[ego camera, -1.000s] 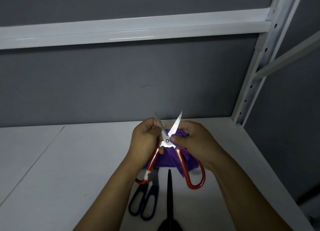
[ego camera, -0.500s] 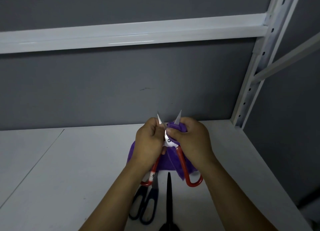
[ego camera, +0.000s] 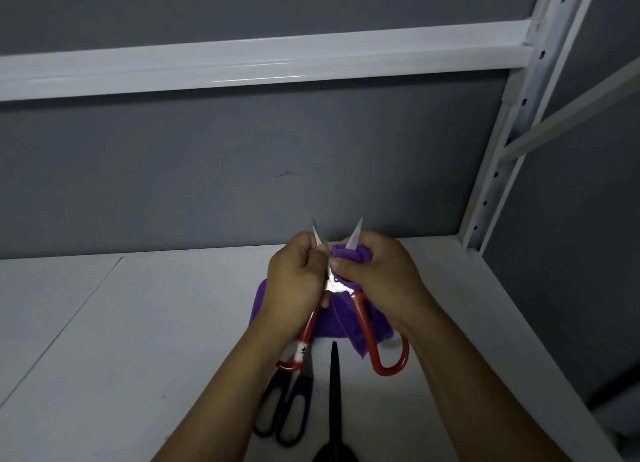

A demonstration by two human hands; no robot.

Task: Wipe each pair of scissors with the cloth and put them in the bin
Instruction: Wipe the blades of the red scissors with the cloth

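Risk note: the red-handled scissors [ego camera: 360,309] were held open with both edges bare. The left hand [ego camera: 294,278] was curled round the left blade and the top of its handle, skin directly on metal. If the right hand's push folded the blades together, those fingers could be nicked. The right hand [ego camera: 381,274] pinched a bunched fold of the purple cloth [ego camera: 337,326] against the right blade. A thin fold there could let the edge cut through. The loose tail of cloth hung down between the handles and might snag on them.

Location: scissors held in the air, left of the upright post [ego camera: 491,191] and nearer the person than its foot.

Orientation: long axis ran from the person toward the grey wall. Both tips pointed up and away, spread in a V, with the red loops toward the person.

Blue-handled scissors [ego camera: 304,389] and black scissors [ego camera: 334,392] lay flat, nearer still and left of the post, judged unwiped. Bin not in view, so the drop-off route could not be judged.
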